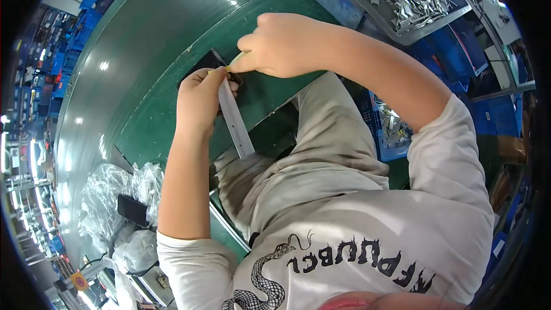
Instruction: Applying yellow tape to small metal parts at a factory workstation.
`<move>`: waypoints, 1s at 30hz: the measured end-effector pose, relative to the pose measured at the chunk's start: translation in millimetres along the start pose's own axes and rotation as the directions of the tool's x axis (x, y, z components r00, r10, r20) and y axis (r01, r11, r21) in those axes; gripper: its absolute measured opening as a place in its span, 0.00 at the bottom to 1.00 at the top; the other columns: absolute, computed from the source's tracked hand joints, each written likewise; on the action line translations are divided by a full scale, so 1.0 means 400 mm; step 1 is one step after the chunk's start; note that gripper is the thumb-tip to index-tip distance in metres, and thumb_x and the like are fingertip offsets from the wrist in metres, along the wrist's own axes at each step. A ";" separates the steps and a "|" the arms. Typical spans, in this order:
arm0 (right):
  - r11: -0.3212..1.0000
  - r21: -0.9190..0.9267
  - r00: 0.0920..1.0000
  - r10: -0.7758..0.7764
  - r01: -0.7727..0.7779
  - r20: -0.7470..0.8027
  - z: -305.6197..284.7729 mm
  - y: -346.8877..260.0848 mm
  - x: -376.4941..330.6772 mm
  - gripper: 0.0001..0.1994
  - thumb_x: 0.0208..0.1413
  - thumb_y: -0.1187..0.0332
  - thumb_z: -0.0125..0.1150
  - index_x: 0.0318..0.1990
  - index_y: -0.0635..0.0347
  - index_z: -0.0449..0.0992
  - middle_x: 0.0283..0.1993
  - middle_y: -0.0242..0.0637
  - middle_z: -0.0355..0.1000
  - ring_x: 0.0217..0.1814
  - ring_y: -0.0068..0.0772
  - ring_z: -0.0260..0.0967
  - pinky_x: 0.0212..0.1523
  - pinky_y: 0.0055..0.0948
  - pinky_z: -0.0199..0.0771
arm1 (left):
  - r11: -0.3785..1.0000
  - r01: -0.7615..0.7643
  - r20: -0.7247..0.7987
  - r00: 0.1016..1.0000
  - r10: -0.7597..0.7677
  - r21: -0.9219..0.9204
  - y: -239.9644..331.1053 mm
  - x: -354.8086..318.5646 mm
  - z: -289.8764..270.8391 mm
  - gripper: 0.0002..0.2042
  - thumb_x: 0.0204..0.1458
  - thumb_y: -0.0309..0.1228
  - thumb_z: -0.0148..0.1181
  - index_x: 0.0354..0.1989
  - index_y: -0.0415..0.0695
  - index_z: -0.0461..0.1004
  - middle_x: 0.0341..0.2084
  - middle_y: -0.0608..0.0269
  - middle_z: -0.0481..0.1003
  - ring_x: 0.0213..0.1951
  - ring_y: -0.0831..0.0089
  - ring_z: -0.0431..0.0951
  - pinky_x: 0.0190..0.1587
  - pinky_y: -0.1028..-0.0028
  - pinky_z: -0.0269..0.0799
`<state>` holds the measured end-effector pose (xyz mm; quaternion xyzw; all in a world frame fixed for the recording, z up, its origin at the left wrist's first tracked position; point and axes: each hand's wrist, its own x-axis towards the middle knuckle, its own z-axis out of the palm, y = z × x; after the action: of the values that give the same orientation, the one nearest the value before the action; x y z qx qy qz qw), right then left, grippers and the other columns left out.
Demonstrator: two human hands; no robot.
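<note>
My left hand point(198, 100) is closed, its thumb and fingers pinching the upper end of a long, flat silver metal strip point(235, 117). The strip slants down toward my lap, and small holes or marks show near its lower end. Just to the right, my right hand point(281, 46) is also closed, its fingers curled around a thin yellowish piece point(236, 59). The tip of that piece meets the strip's end at my left thumb; its kind cannot be made out. Behind my left hand lies a dark block-like object point(211, 59) on the green tabletop point(155, 109), partly hidden.
A metal tray point(410, 37) heaped with silver metal pieces stands at the upper right. Below it, a blue basket point(396, 153) holds more small parts. Clear plastic bags point(106, 192) and a black phone-like rectangle point(132, 210) lie at lower left. A smooth green surface point(132, 40) curves along the far side.
</note>
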<state>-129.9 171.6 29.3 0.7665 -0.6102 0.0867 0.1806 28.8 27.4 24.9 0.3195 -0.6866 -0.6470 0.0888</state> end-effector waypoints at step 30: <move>0.996 0.086 1.000 0.022 -0.023 0.019 0.139 0.058 0.006 0.17 0.56 0.67 0.55 0.53 0.40 0.76 0.31 0.30 0.70 0.28 0.35 0.70 0.39 0.34 0.67 | 0.993 0.101 -0.020 0.995 -0.100 0.057 -0.031 0.112 0.000 0.12 0.57 0.30 0.52 0.36 0.31 0.73 0.24 0.56 0.76 0.23 0.69 0.75 0.27 0.70 0.72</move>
<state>-156.6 143.8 -17.1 0.7674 -0.6162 0.1080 0.1409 -2.3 3.1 0.3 0.3618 -0.6871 -0.6278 0.0529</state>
